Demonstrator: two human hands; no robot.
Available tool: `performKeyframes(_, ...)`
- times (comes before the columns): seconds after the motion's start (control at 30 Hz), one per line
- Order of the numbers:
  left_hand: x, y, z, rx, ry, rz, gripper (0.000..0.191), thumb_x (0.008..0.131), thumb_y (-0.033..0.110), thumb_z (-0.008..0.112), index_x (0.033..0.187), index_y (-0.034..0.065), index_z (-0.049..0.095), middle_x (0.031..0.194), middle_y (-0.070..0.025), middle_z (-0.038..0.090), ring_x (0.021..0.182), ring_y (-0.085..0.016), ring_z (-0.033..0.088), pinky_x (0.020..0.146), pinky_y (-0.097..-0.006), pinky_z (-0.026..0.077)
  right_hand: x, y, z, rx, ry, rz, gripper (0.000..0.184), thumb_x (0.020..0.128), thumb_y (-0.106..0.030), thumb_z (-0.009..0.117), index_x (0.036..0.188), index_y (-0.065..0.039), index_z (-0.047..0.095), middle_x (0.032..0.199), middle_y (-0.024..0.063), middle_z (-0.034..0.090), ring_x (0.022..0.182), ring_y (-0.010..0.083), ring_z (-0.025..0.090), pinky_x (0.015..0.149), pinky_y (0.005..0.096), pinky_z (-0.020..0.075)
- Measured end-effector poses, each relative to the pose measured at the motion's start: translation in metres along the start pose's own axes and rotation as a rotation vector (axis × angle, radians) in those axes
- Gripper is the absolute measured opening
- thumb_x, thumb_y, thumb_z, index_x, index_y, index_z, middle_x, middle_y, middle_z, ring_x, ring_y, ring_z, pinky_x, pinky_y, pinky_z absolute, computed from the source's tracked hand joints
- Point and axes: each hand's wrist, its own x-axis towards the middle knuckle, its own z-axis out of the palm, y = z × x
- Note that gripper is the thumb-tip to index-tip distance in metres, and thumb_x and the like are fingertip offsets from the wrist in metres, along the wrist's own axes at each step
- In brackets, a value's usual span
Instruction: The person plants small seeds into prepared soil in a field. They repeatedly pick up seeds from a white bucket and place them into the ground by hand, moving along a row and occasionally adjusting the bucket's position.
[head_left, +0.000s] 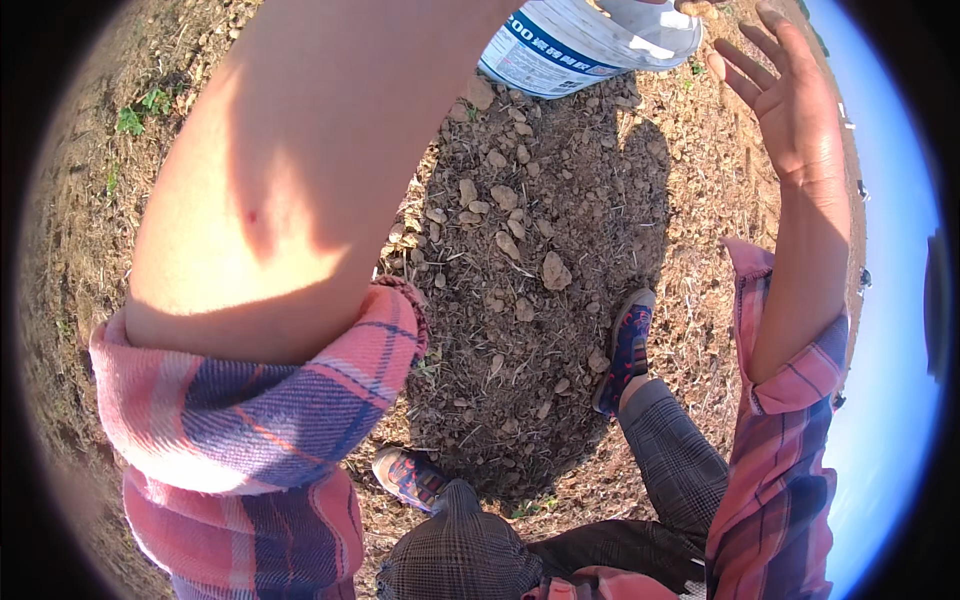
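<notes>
A white plastic bucket with a blue printed band (559, 49) tilts on the soil at the top, its mouth towards the right. My left forearm crosses the upper left, and most of that hand lies beyond the top edge. What look like its fingertips (694, 3) show at the bucket's rim beside a tan lump; whether they grip it cannot be told. Just right of the rim is my right hand (795, 112), its fingers apart and nothing seen in it. Pale objects, partly hidden, show inside the bucket.
Dry soil with clods and small stones (556, 271) lies between my two patterned shoes (632, 349), much of it in shadow. Straw bits and small green plants (142, 111) dot the ground. Small distant shapes stand along the field's edge at the right, against the sky.
</notes>
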Motion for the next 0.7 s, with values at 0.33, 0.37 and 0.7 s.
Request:
performKeyframes(0.33, -0.28, -0.106, -0.077, 1.067, 0.381, -0.552, 0.014, 0.085, 0.005, 0.066, 0.099, 0.0042, 0.067, 0.093, -0.0101, 0.068, 0.088, -0.026, 0.064, 0.081, -0.0379, 0.051, -0.184, 0.218, 0.106, -0.855, -0.356, -0.065, 0.021, 0.076, -0.006, 0.073, 0.095, -0.007, 0.063, 0.097, 0.0122, 0.06, 0.091, 0.0328, 0.06, 0.081, 0.0424, 0.0503)
performKeyframes(0.37, -0.296, -0.107, -0.075, 1.157, 0.394, -0.555, 0.013, 0.083, 0.005, 0.067, 0.097, 0.0051, 0.067, 0.092, -0.0098, 0.067, 0.088, -0.028, 0.062, 0.082, -0.0393, 0.05, -0.187, 0.224, 0.107, -0.919, -0.34, -0.101, 0.023, 0.074, -0.004, 0.073, 0.094, -0.007, 0.063, 0.1, 0.0129, 0.059, 0.095, 0.0341, 0.059, 0.084, 0.043, 0.0497)
performKeyframes(0.7, -0.244, -0.146, -0.076, 1.391, 0.182, -0.626, 0.021, 0.08, 0.011, 0.072, 0.101, 0.0095, 0.068, 0.096, -0.0072, 0.063, 0.098, -0.031, 0.057, 0.088, -0.0408, 0.048, -0.177, 0.206, 0.105, -0.843, -0.512, 0.15, 0.031, 0.073, 0.0, 0.072, 0.101, -0.009, 0.062, 0.099, 0.0103, 0.059, 0.088, 0.0278, 0.06, 0.079, 0.0376, 0.0501)
